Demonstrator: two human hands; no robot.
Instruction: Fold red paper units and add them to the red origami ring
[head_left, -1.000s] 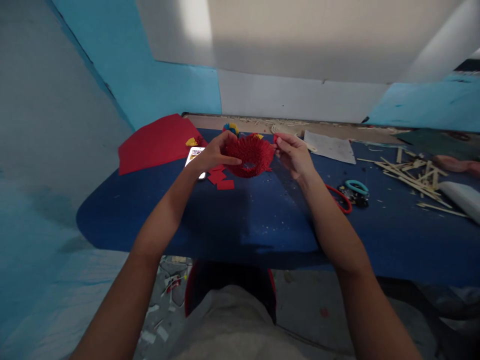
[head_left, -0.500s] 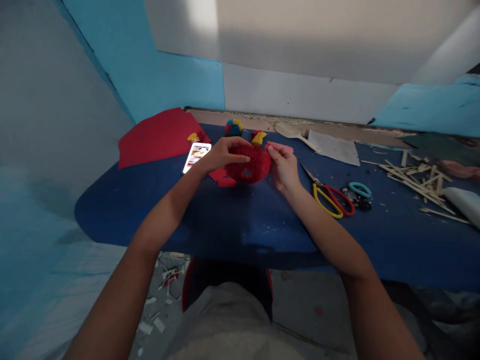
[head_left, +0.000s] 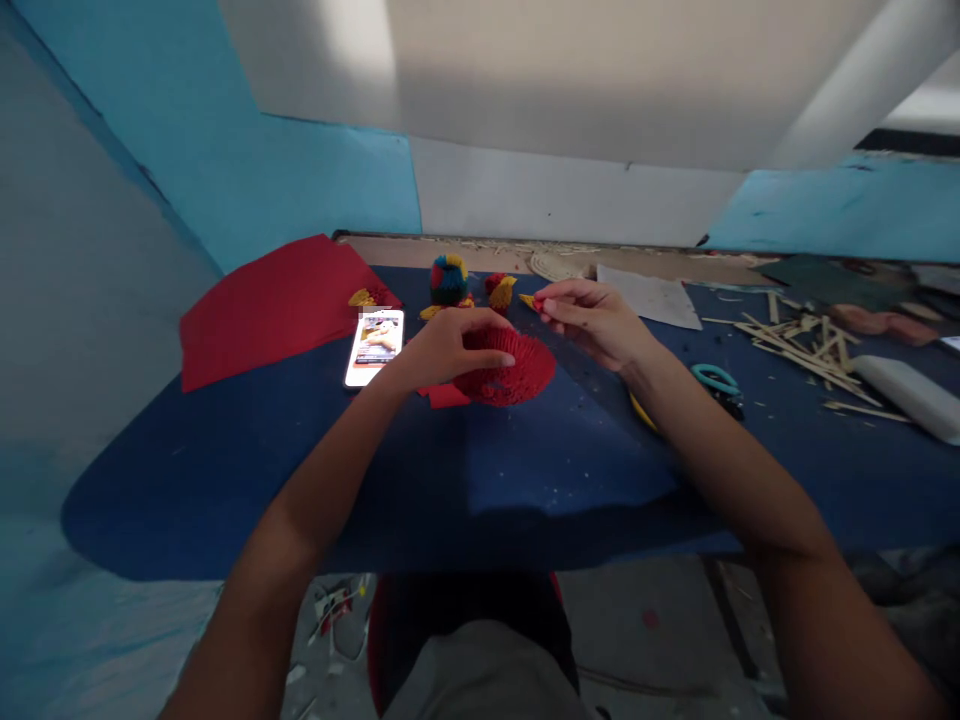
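Observation:
My left hand [head_left: 450, 350] is closed around the near-left side of a round red piece of folded-paper work [head_left: 529, 375], its thumb lying across the top. The piece is tightly pleated and sits low over the table. To the right, my right hand [head_left: 596, 320] pinches a small yellow and red folded-paper piece [head_left: 531, 301], held apart from the red work. Behind them are a blue, red and yellow folded-paper ring [head_left: 448, 282] and a red and yellow folded-paper part [head_left: 500, 292]. Red paper scraps [head_left: 448, 397] lie beneath my left hand's work.
A lit phone [head_left: 375, 345] and a large red sheet [head_left: 262, 315] lie at the left. My right forearm covers most of the scissors, whose yellow handle [head_left: 642, 412] shows. Further right are a light-blue ring [head_left: 715, 378], wooden sticks [head_left: 806, 350] and white paper [head_left: 649, 297].
My right hand has moved away from the red work and now pinches a yellow and red piece. The red work has tilted and lowered in my left hand. The view has shifted rightward.

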